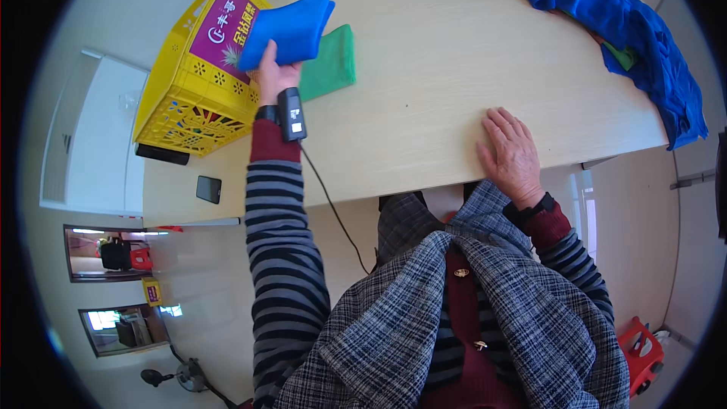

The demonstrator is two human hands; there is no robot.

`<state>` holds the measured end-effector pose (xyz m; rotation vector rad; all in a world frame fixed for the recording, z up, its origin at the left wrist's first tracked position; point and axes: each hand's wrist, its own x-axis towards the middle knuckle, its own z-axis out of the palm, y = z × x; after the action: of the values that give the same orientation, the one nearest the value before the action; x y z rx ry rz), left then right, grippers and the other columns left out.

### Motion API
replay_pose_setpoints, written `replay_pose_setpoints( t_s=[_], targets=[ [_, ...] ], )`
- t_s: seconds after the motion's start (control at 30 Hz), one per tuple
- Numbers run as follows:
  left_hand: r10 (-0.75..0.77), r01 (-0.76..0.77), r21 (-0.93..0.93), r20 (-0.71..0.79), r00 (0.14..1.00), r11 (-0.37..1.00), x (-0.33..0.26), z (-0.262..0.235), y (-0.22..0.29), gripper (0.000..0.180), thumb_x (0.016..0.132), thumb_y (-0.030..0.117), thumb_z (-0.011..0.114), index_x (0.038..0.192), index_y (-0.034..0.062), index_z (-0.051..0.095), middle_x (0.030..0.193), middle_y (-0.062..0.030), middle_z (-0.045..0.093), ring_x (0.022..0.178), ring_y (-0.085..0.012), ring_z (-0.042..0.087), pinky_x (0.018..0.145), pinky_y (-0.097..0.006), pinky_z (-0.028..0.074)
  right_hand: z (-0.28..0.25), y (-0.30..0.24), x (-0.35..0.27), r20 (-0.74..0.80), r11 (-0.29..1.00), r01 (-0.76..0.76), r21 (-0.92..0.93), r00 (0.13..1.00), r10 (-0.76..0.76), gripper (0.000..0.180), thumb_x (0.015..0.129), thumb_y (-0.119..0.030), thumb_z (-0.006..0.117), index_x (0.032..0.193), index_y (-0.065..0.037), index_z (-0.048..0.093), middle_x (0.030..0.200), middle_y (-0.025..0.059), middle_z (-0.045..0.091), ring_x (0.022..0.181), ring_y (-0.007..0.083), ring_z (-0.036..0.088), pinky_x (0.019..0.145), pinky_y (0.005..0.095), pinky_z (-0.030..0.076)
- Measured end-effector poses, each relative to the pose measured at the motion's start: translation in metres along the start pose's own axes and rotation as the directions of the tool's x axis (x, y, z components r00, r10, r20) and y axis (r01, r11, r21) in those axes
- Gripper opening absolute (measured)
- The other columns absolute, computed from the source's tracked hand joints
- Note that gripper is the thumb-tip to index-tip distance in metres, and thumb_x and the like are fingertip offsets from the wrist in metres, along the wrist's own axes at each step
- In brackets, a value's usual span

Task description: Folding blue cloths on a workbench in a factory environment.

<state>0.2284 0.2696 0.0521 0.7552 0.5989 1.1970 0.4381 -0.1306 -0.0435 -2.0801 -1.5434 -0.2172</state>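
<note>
One folded blue cloth (291, 28) held in left grip (277, 79), beside yellow crate (178, 79) and green cloth (335, 62); right hand (513, 153) flat, fingers extended, on tabletop (447, 68).

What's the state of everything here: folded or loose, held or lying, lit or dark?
Blue cloth: folded, held in the left hand.
Green cloth: folded, lying on the table.
Blue-and-green cloth heap: loose, bunched, partly over the table's edge.
Yellow crate: on the table; how full, I can't tell.
Phone: lying flat, dark.
Wrist device: strapped on, display lit.
Right hand: resting on the table, nothing visible in it.
</note>
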Motion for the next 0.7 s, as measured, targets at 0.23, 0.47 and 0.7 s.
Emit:
replay_pose_setpoints(
  t_s=[0.23,0.47,0.7],
  targets=[
    [-0.323,0.312,-0.094,-0.145,0.935,0.946,0.015,-0.071,-0.065,0.041,0.1,0.016,0.061,0.138,0.0066,0.048,0.142,-0.0162,0.054,0.128,-0.0335,0.054,0.108,-0.051,0.048,0.002,-0.004,0.002,-0.009,1.0,-0.006,0.011,1.0,0.006,0.044,0.09,-0.022,0.064,0.127,0.001,0.061,0.139,0.0174,0.058,0.135,0.0337,0.049,0.115,0.0451,0.037],
    [-0.357,0.351,-0.069,-0.149,0.922,0.934,0.02,-0.065,-0.074,0.04,0.1,0.017,0.062,0.136,0.0029,0.049,0.139,-0.0177,0.055,0.127,-0.0328,0.055,0.109,-0.048,0.047,-0.001,0.0,-0.001,-0.053,1.0,-0.01,-0.015,0.999,0.009,0.042,0.088,-0.02,0.066,0.124,0.002,0.062,0.135,0.0181,0.059,0.132,0.0356,0.051,0.113,0.0454,0.039],
    [-0.521,0.525,-0.223,0.081,0.85,0.821,0.026,-0.113,-0.043,0.058,0.093,0.018,0.071,0.139,-0.0067,0.045,0.141,-0.0231,0.051,0.135,-0.0375,0.047,0.115,-0.049,0.042,0.016,0.006,-0.003,-0.12,0.983,0.062,0.172,0.992,-0.042,0.044,0.086,-0.02,0.068,0.124,0.003,0.061,0.133,0.0195,0.058,0.128,0.0401,0.052,0.11,0.048,0.041]
  ],
)
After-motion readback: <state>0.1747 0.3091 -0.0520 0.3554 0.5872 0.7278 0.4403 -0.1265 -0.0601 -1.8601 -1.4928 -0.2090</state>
